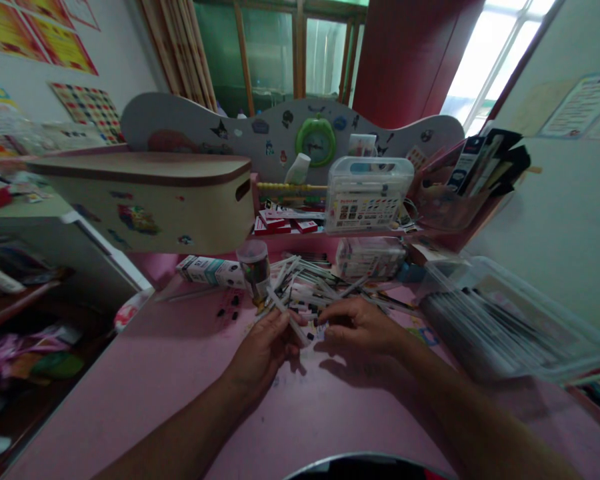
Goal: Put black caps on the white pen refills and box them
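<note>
My left hand [263,347] is closed around a slim white pen [296,327], which slants with its dark-tipped lower end toward my right hand. My right hand [357,325] is just to the right, its fingers curled and thumb near the index finger. A small dark bit shows by those fingertips, but I cannot make out what they hold. Behind both hands lies a loose heap of white pens [305,277]. Several small black caps [235,301] lie on the pink table [300,413] to the left. A clear round tub [255,263] stands behind my left hand.
A clear bin [530,370] on the right holds many pens. At the back is a clear pen case [369,197] on a shelf, near a green clock [315,141]. A cream box [145,207] overhangs the back left. A long carton [211,271] lies beside the tub.
</note>
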The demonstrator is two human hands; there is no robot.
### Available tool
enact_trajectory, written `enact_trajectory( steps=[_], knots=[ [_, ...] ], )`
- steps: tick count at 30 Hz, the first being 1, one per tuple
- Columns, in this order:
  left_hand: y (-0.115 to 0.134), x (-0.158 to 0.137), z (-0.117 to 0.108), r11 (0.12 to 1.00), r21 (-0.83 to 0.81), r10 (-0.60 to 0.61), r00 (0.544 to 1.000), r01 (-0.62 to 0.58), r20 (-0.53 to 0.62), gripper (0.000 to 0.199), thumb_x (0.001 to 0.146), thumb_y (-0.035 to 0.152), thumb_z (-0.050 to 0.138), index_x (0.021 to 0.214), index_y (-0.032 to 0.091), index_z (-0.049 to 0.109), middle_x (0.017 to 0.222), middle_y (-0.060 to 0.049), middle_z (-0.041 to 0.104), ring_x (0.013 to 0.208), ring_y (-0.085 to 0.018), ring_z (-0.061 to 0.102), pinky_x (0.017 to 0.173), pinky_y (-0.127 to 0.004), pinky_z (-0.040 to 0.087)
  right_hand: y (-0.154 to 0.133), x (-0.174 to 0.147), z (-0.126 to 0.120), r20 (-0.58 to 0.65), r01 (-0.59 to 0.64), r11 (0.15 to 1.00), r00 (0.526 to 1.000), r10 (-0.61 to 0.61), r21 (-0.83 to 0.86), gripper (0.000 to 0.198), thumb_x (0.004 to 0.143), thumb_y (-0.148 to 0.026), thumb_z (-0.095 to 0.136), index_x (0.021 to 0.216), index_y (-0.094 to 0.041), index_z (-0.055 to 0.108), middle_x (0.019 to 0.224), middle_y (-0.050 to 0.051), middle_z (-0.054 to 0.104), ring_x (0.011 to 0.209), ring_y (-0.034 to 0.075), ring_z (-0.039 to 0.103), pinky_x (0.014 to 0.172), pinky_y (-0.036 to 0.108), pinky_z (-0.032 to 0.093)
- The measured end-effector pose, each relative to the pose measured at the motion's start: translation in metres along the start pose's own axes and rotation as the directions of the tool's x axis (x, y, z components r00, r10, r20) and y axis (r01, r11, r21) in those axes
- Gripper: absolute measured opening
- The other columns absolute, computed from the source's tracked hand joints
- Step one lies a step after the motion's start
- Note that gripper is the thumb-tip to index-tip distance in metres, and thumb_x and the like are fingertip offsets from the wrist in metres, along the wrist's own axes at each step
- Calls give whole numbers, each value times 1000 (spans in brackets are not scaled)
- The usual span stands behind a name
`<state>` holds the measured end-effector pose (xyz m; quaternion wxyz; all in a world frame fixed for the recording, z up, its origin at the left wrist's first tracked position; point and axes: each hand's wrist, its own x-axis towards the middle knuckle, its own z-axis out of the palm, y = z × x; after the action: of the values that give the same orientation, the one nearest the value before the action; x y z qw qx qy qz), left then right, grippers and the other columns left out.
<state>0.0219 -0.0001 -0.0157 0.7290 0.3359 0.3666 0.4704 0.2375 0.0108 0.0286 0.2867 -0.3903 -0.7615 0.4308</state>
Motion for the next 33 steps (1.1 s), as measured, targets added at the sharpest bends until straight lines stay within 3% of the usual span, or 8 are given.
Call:
enact_trajectory(
  steps=[5, 9, 13, 17, 20, 24, 30, 33],
  knots=[
    [4, 0, -1, 1000, 3, -14, 1000, 15, -24, 26, 78, 38, 75, 80, 14, 66, 65, -3, 64, 47, -11, 54, 40, -20, 45, 19, 4, -28, -331, -142, 861, 943, -32, -488, 16, 86, -15, 54, 87, -15, 70, 87, 7, 70, 83, 19, 63, 77, 29, 44],
    [5, -3, 3, 999, 18, -27, 999, 27, 24, 23, 77, 33, 76, 79, 15, 63, 66, -1, 65, 45, -10, 54, 42, -22, 47, 29, 4, -29, -302, -265, 695, 950, 72, -669, 12, 86, -16, 55, 86, -15, 67, 88, 9, 68, 81, 21, 62, 71, 28, 40],
    [5, -4, 4, 999, 0, -36, 999, 36, 32, 26, 74, 33, 80, 80, 17, 60, 73, -1, 68, 48, -9, 56, 46, -21, 48, 30, 4, -14, -307, -290, 617, 948, 82, -731, 13, 88, -28, 60, 86, -16, 66, 89, 11, 69, 78, 22, 61, 67, 29, 37],
    [3, -2, 3, 1000, -2, -25, 1000, 25, 15, 28, 74, 34, 80, 81, 16, 60, 71, 0, 68, 47, -7, 54, 44, -17, 43, 27, 5, -6, -321, -334, 561, 939, 126, -757, 10, 88, -22, 58, 84, -17, 66, 87, 11, 70, 77, 22, 62, 66, 30, 35],
    [2, -1, 1, 1000, 0, -30, 999, 30, 13, 29, 75, 36, 80, 80, 15, 61, 62, 1, 64, 45, -7, 52, 42, -16, 42, 25, 5, -9, -313, -321, 590, 942, 120, -741, 14, 85, -20, 55, 77, -18, 66, 79, 9, 69, 71, 20, 59, 63, 29, 32],
    [2, 0, -1, 997, -60, -54, 997, 51, -52, 29, 73, 30, 82, 84, 17, 59, 64, 1, 66, 49, -10, 59, 45, -20, 51, 20, 3, -20, -358, -272, 743, 933, 47, -612, 13, 77, -19, 52, 68, -18, 60, 65, 4, 62, 60, 16, 51, 58, 27, 29],
    [6, 2, -1, 985, -154, -105, 982, 80, -158, 13, 84, 18, 71, 89, 16, 59, 66, -4, 71, 50, -14, 67, 48, -24, 58, 9, -2, -29, -525, -21, 969, 843, -116, -248, 17, 72, -26, 48, 56, -21, 43, 52, -4, 40, 51, 11, 37, 52, 24, 28],
    [8, 6, 0, 968, -243, -118, 963, 58, -242, 6, 89, 11, 63, 86, 14, 59, 64, -5, 71, 54, -15, 71, 48, -21, 58, 6, -4, -29, -487, 42, 999, 872, -50, -27, 19, 71, -30, 49, 55, -21, 43, 51, -4, 36, 50, 10, 33, 48, 23, 27]
  ],
)
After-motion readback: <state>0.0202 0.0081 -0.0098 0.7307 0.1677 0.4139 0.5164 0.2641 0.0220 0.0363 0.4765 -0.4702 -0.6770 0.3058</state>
